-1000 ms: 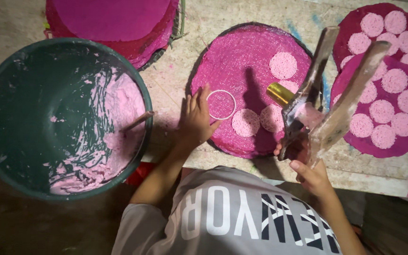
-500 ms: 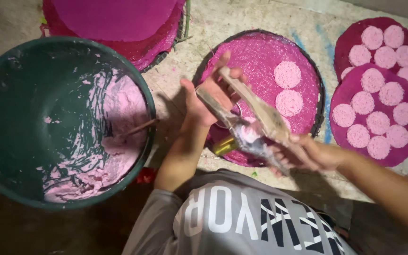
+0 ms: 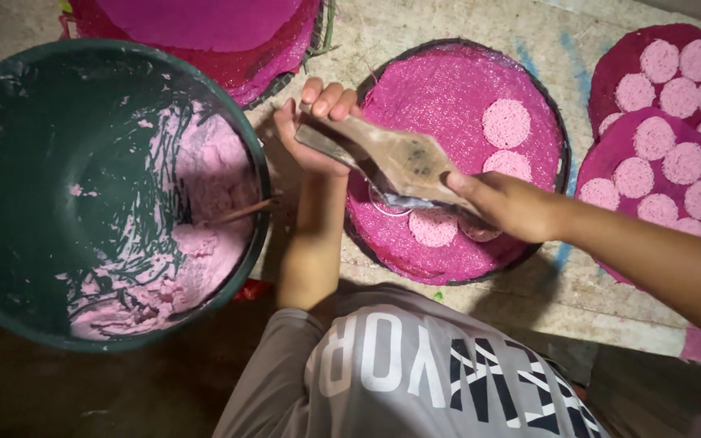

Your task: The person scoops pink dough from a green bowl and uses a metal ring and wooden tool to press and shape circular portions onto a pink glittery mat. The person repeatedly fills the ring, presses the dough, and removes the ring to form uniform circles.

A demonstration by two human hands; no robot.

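Two hands met over the middle tray. Our left hand (image 3: 318, 134) had its fingers curled around the upper end of a flat brownish scraper (image 3: 383, 158), gripping it. Our right hand (image 3: 509, 203) closed on the scraper's lower end, fingers wrapped under it. We held the tool slanting across the left part of the round magenta mat (image 3: 448, 89), just above it. Pale pink discs (image 3: 506, 123) lay on that mat, some partly hidden beneath the right hand. A thin ring mould (image 3: 383, 203) showed under the scraper. We noted a big dark green bowl (image 3: 10, 162) at left, smeared with pink batter (image 3: 204, 186), a stick resting inside. Further mats with discs (image 3: 659, 138) lay at right. We saw no packages or signs.
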